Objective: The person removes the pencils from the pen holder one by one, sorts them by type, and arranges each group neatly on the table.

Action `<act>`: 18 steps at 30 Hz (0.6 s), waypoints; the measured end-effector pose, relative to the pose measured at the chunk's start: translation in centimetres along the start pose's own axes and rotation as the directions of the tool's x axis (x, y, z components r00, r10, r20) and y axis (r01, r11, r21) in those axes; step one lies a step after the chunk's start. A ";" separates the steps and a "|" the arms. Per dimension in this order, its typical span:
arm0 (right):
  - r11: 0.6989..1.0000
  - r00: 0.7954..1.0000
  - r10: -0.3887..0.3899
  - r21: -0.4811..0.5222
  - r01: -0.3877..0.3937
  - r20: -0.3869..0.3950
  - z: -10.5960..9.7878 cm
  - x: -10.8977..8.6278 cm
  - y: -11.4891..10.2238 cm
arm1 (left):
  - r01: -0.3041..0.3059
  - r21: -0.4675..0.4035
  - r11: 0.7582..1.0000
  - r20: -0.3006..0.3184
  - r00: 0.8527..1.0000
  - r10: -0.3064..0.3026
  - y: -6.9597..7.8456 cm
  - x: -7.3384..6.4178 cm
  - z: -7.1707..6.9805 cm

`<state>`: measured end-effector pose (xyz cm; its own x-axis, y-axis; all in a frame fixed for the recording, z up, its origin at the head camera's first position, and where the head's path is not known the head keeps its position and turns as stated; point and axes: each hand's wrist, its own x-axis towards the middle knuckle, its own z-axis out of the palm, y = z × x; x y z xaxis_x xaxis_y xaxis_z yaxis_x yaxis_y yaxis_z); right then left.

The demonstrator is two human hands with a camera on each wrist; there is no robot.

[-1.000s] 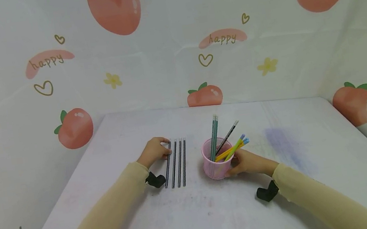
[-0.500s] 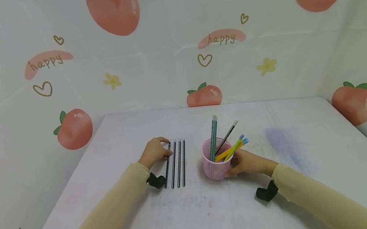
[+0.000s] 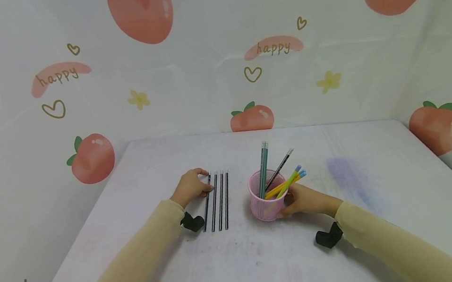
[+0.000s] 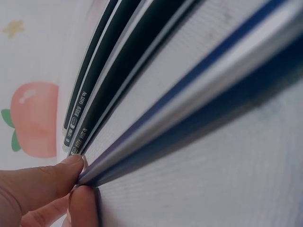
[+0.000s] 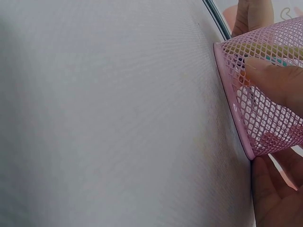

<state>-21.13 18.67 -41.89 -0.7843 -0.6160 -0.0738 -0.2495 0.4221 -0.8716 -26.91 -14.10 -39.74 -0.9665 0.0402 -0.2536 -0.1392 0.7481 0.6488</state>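
With thumb and finger, my left hand [image 3: 189, 186] pinches a dark blue striped pencil [image 3: 207, 209] near its far end; the pencil lies on the table as the leftmost of a row. Large and blurred, that pencil crosses the left wrist view, and printed dark pencils [image 4: 102, 90] lie beside it. My right hand [image 3: 306, 199] grips a pink mesh pen holder [image 3: 266, 209] standing upright to the right of the row. Leaning inside it are green pencils [image 3: 263, 167], a dark pencil [image 3: 282, 164], and yellow and lime ones [image 3: 289, 184]. The right wrist view shows a thumb on the mesh.
More dark pencils [image 3: 222, 203] lie parallel, with small gaps, between my left hand and the holder. They rest on a white-covered table [image 3: 251, 271]. A purple smudge [image 3: 351, 177] marks its right side. A peach-printed white cloth [image 3: 201, 82] hangs behind.
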 end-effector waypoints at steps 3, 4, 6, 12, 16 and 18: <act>1.000 1.000 0.005 0.002 -0.005 0.000 0.0 0.0 -0.1 | 0.010 -0.017 1.000 0.012 1.000 -0.010 0.0 0.0 -0.1; 1.000 1.000 0.007 0.002 -0.007 -0.001 0.0 -0.1 -0.1 | 0.013 -0.019 1.000 0.018 1.000 -0.013 0.0 0.1 -0.1; 1.000 1.000 0.012 0.003 -0.012 0.000 0.0 -0.1 -0.1 | 0.018 -0.021 1.000 0.029 0.999 -0.017 0.0 0.1 -0.2; 1.000 1.000 0.022 -0.001 -0.022 -0.004 0.0 -0.1 -0.2 | 0.025 -0.045 0.999 0.035 0.999 -0.023 -0.1 -0.1 -0.3; 1.000 1.000 0.019 0.003 -0.019 -0.006 0.0 -0.1 -0.2 | 0.022 -0.061 0.998 0.042 0.999 -0.019 -0.2 -0.1 -0.3; 1.000 1.000 0.010 0.001 -0.010 -0.003 0.0 0.0 -0.1 | 0.019 -0.068 0.997 0.048 0.999 -0.016 -0.2 -0.1 -0.4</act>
<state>-21.06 18.63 -41.76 -0.7886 -0.6096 -0.0807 -0.2413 0.4275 -0.8712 -26.84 -14.50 -39.56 -0.9527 0.0600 -0.2980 -0.1721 0.7016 0.6915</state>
